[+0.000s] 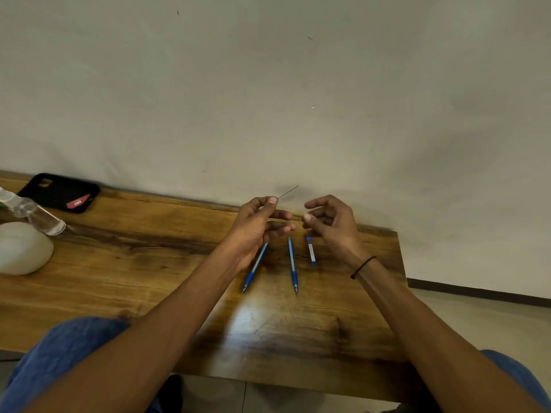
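Pinches a thin dark pencil lead [288, 192] between thumb and forefinger of the left hand [259, 225], raised over the far edge of the brown wooden table [149, 278], tip slanting up and right. Keeps the right hand [331, 225] just beside, fingers loosely curled, gripping nothing visible. Beneath, flat on the wood: two blue mechanical pencils [255, 268] [293, 265] and a small blue lead case [310, 250]. Far left: a black phone [59, 192].

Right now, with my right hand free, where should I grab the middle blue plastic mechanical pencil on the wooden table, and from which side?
Probably pinch the middle blue plastic mechanical pencil at its pale barrel, beyond the darker grip, with the right hand coming straight down. It lies flat, tip toward you, with gaps open on both long sides.
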Available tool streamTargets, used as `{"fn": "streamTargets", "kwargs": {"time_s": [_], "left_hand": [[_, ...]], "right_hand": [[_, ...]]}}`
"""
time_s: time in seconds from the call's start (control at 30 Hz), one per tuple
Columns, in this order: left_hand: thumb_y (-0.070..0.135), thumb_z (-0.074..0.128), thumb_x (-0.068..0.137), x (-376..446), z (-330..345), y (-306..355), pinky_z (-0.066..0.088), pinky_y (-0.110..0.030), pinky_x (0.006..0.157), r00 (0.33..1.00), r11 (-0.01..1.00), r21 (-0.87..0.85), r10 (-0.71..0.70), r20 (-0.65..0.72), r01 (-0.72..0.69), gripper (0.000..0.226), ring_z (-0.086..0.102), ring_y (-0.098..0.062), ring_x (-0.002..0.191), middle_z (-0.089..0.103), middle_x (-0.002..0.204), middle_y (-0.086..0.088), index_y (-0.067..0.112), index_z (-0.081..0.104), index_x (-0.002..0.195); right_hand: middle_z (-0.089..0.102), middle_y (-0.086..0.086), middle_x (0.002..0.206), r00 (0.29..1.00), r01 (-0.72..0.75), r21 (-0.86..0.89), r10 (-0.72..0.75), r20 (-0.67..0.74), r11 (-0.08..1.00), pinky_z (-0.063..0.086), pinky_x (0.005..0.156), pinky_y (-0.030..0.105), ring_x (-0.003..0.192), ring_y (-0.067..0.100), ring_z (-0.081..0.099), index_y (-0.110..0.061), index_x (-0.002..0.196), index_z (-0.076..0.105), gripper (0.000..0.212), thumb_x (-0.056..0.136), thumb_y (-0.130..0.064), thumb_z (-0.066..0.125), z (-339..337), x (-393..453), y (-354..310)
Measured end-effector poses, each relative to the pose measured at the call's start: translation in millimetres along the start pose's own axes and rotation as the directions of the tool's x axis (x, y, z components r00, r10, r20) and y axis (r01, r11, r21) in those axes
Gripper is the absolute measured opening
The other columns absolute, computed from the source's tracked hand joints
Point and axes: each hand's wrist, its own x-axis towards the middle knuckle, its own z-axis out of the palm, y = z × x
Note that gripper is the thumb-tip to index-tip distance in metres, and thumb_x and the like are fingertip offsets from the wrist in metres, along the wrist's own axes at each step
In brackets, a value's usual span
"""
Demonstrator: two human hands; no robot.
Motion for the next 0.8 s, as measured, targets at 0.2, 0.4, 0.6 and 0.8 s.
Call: {"fn": "streamTargets", "kwargs": {"time_s": [0.2, 0.4, 0.6, 0.8], "left_hand": [[0.026, 0.059, 0.108, 0, 4, -7, 0.062, -0.025, 0.066, 0.999, 1.0, -0.01, -0.023, 0.044, 0.024, 0.014, 0.081, -0.025, 0.082, 0.078, 0.084, -0.007, 0.015, 0.064, 0.113], [0.027, 0.058, 0.109, -1, 6, -11, 0.062, -0.024, 0.064, 0.998, 0.998, 0.055, -0.004, 0.063, 0.0, 0.016, 0.08, -0.023, 0.078, 0.076, 0.081, -0.006, 0.013, 0.063, 0.113], [0.028, 0.058, 0.109, -2, 7, -11, 0.063, -0.026, 0.065, 0.997, 0.994, 0.11, -0.005, 0.075, -0.003, 0.017, 0.08, -0.022, 0.079, 0.077, 0.082, -0.004, 0.014, 0.063, 0.117], [0.041, 0.057, 0.107, 15, -22, -4, 0.061, -0.031, 0.068, 0.967, 0.47, 0.872, 0.253, 0.013, -0.134, 0.017, 0.073, -0.014, 0.076, 0.071, 0.088, 0.006, 0.024, 0.061, 0.111]], "right_hand": [[0.07, 0.022, 0.117, 0.998, 0.059, 0.312, -0.066, 0.013, 0.948, 0.065, 0.079, 0.04, 0.102, 0.028, 0.072, 0.002, 0.12, 0.068, 0.026, 0.094, -0.002, 0.072, 18, -12, -26], [0.071, 0.02, 0.106, 0.995, 0.096, 0.289, -0.086, -0.047, 0.953, 0.065, 0.074, 0.046, 0.091, 0.035, 0.07, 0.006, 0.11, 0.068, 0.018, 0.094, -0.001, 0.072, 21, -12, -29], [0.071, 0.013, 0.095, 0.994, 0.09, 0.28, -0.069, -0.081, 0.956, 0.064, 0.069, 0.036, 0.082, 0.027, 0.07, 0.007, 0.104, 0.068, 0.013, 0.096, -0.002, 0.071, 21, -11, -29], [0.069, 0.013, 0.092, 0.995, 0.035, 0.315, -0.002, -0.103, 0.949, 0.062, 0.063, 0.031, 0.077, 0.02, 0.07, 0.007, 0.106, 0.067, 0.015, 0.098, -0.005, 0.069, 15, -7, -29]]}}
